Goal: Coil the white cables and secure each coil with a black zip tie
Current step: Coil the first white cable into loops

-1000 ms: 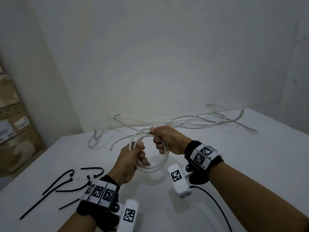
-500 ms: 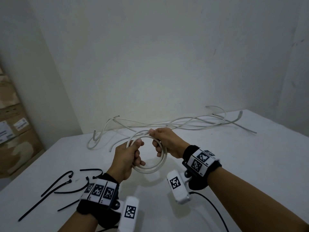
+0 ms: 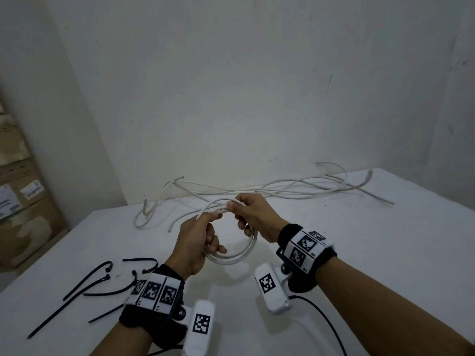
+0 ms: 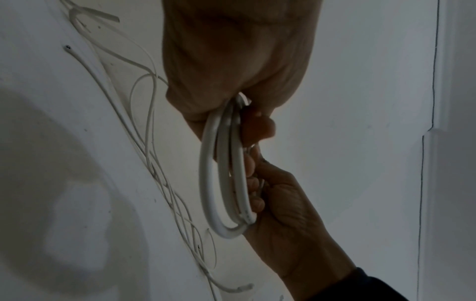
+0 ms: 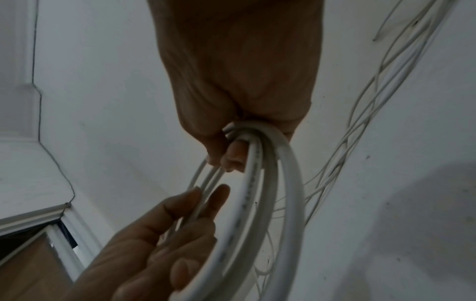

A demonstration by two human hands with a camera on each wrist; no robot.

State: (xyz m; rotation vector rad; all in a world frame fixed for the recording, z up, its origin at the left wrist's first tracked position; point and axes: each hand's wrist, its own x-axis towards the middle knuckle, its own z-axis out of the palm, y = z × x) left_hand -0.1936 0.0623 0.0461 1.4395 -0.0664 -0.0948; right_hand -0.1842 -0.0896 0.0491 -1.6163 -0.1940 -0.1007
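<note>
My right hand (image 3: 253,217) now sits higher on the coil (image 3: 231,255), pinching the strands at its top, close to my left hand (image 3: 198,240)'s thumb. The loop looks tighter and more gathered, three turns, I think, though the wrist views are dim.

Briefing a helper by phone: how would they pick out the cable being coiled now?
On the white table, loose white cables sprawl along the wall. Nearer, the left hand and right hand hold the coiled cable above the tabletop. It alone forms a round hoop.
</note>
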